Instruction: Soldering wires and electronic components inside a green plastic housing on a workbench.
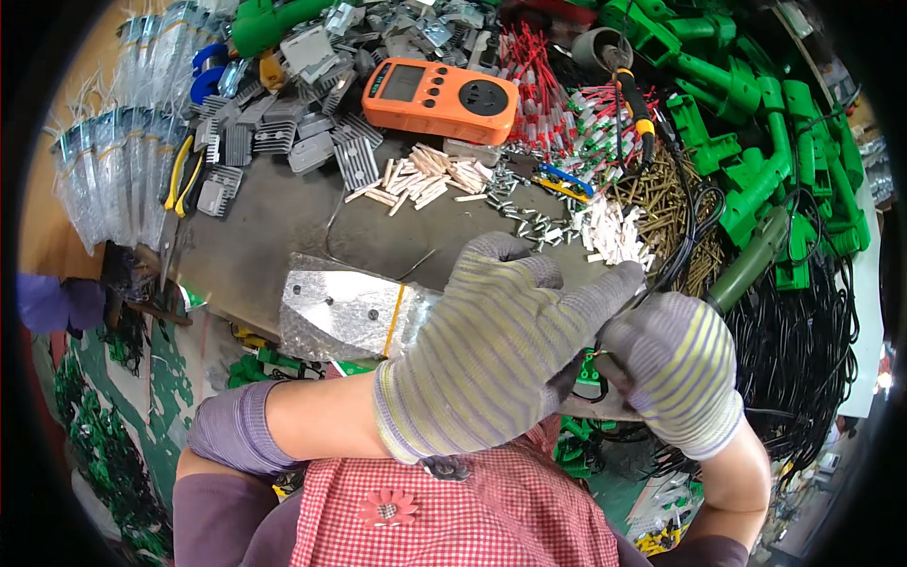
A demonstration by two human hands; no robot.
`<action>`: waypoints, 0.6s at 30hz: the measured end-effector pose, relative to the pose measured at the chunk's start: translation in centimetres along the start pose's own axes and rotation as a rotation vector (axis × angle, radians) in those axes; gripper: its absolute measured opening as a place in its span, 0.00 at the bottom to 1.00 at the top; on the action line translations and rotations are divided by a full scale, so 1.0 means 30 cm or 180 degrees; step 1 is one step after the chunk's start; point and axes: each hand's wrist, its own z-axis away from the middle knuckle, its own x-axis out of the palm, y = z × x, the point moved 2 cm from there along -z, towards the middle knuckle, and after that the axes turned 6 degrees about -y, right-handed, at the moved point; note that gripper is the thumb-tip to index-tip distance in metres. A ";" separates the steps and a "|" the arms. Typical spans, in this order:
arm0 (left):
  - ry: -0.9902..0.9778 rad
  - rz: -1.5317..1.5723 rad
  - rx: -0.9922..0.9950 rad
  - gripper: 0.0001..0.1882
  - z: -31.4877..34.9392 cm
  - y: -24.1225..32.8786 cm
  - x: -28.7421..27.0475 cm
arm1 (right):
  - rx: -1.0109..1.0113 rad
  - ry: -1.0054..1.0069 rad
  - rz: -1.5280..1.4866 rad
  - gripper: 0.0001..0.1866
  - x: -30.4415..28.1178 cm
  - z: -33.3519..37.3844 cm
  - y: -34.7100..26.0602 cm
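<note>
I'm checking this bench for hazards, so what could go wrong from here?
The left hand might scatter the small white pieces close to its outstretched finger. The black cable running close to the right hand could snag. If bumped, the brass-coloured pieces might mix with the white ones.

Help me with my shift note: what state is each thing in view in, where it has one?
Left hand: gloved, one finger outstretched, grip unclear
Right hand: gloved, fingers curled, grip unclear
Orange meter: face up, no readable reading
Yellow-handled pliers: lying, handles apart
Flat package: wrapped in clear plastic, banded
White pieces: loose, piled
Green plastic parts: heaped
Black cables: bundled
</note>
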 end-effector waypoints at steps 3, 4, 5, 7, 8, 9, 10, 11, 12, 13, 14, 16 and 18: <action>-0.0046 0.0080 -0.0012 0.38 -0.002 0.006 -0.009 | -0.0285 -0.0523 -0.0624 0.09 0.030 -0.018 0.001; -0.0042 0.0112 -0.0047 0.37 -0.001 0.005 -0.011 | -0.0286 -0.0520 -0.0628 0.09 0.032 -0.015 -0.001; -0.0043 0.0107 -0.0049 0.37 0.002 0.004 -0.009 | 0.0405 -0.0732 -0.2050 0.09 0.040 -0.010 0.008; -0.0079 -0.0066 0.0028 0.36 0.007 0.002 -0.003 | 0.1582 -0.1487 -0.3515 0.10 0.015 -0.004 0.021; -0.0068 -0.0072 0.0019 0.36 0.007 0.000 0.000 | 0.1571 -0.1496 -0.3507 0.10 0.027 0.002 0.024; 0.0096 -0.0067 0.0043 0.37 0.005 0.002 0.001 | 0.0789 -0.0682 -0.2409 0.11 0.024 0.004 0.023; 0.0260 -0.0063 0.0068 0.37 0.004 0.002 0.000 | 0.0020 0.0114 -0.1290 0.12 0.008 0.000 0.009; 0.0270 -0.0073 0.0057 0.37 0.004 -0.003 0.001 | -0.0203 0.0035 0.0019 0.14 -0.019 -0.010 0.002; 0.0292 -0.0035 0.0088 0.37 0.002 -0.005 0.003 | -0.0183 0.0039 0.0020 0.14 -0.014 -0.016 -0.004; 0.0312 0.0001 0.0117 0.36 -0.001 -0.004 0.003 | -0.0571 0.0149 0.0412 0.14 -0.004 -0.021 -0.019; 0.0300 0.0007 0.0128 0.36 -0.003 0.001 0.001 | -0.0959 0.0257 0.0804 0.13 0.007 -0.021 -0.029; 0.0015 0.0024 0.0075 0.35 -0.006 0.013 -0.013 | -0.0863 0.0052 0.0728 0.13 0.042 -0.015 -0.020; 0.0047 -0.0047 0.0175 0.36 -0.006 0.016 0.009 | 0.0363 -0.0428 -0.1795 0.15 0.079 0.007 0.002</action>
